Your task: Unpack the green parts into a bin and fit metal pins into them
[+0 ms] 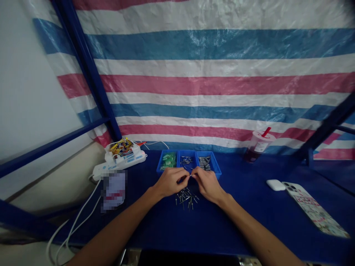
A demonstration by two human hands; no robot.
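Note:
My left hand [172, 181] and my right hand [207, 183] meet in front of the blue trays, fingertips pinched together. Between them shows a tiny, bright metal piece [190, 175], mostly hidden by the fingers. Just below the hands lies a loose heap of thin metal pins with thicker sections, like blind rivets [186, 198]. Three joined compartments stand behind: the left blue tray [160, 167] has green pieces [168, 161], the middle one has slim metal pins [186, 160], and the right one has dark grey rod-like pieces [204, 162].
A white power strip [130, 161] and a container of colourful packets [122, 147] sit at left, cables trailing. To the right are a drink cup with a red straw [259, 146], a white earphone case [276, 185] and a phone [314, 207]. Striped sheeting [194, 85] hangs behind.

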